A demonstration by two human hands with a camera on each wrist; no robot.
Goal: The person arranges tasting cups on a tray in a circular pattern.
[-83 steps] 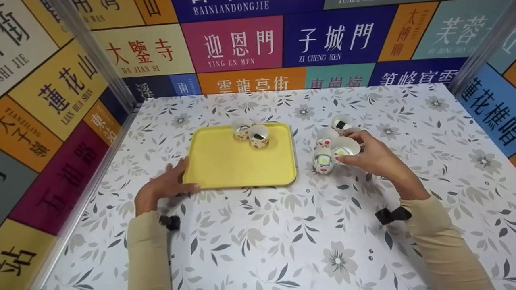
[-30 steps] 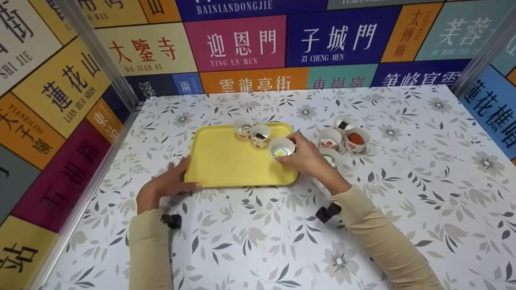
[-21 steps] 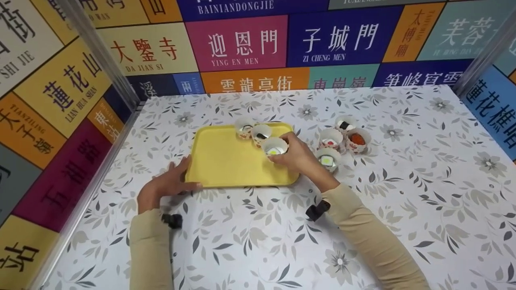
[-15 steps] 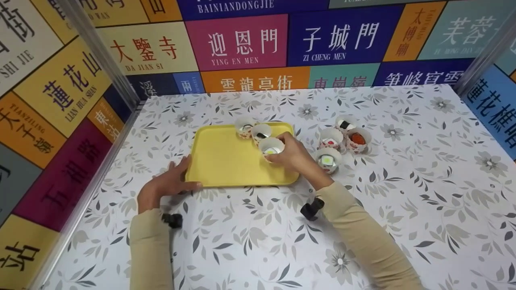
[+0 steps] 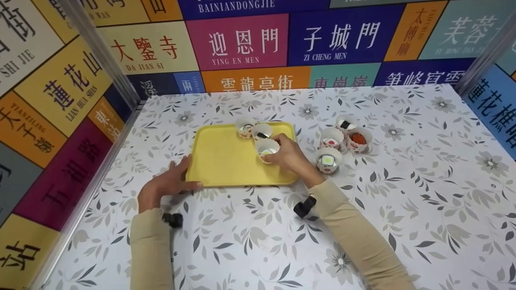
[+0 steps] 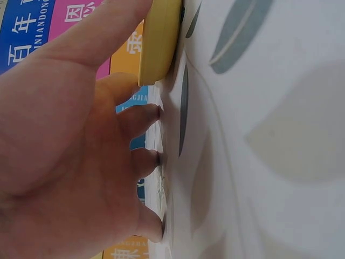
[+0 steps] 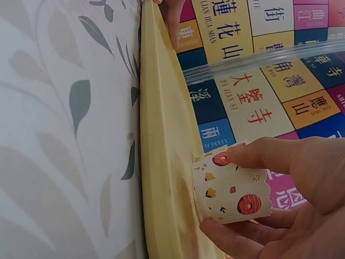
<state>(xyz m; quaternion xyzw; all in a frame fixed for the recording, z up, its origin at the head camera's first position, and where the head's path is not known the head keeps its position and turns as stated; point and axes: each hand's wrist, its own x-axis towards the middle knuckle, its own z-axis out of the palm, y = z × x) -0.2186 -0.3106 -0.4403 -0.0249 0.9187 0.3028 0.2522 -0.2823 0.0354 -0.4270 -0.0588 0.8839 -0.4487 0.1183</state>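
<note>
My right hand (image 5: 291, 156) grips a paper baking cup (image 7: 232, 189) between thumb and fingers. The cup has a printed flower and doughnut pattern, and a white and yellow piece lies inside. In the right wrist view its base is right at the surface of the yellow tray (image 5: 217, 157). Just behind it on the tray are a cup with a dark piece (image 5: 263, 132) and another cup (image 5: 245, 127) at the back edge. My left hand (image 5: 167, 183) rests at the tray's front left corner, fingers fairly straight, with several fingertips down on the table in the left wrist view.
Right of the tray, several more cups stand clustered on the patterned tablecloth (image 5: 258, 241): one with a black-banded white piece (image 5: 345, 124), one with an orange-red piece (image 5: 358, 140), one with a red-dotted piece (image 5: 331, 139) and one with a yellow-green-centred piece (image 5: 329, 161). Sign-printed panels (image 5: 238, 42) wall the table.
My right hand has taken a cup from the cluster at right, carried it left over the tray and lowered it in front of the two cups there. My left hand has stayed at the tray corner.
</note>
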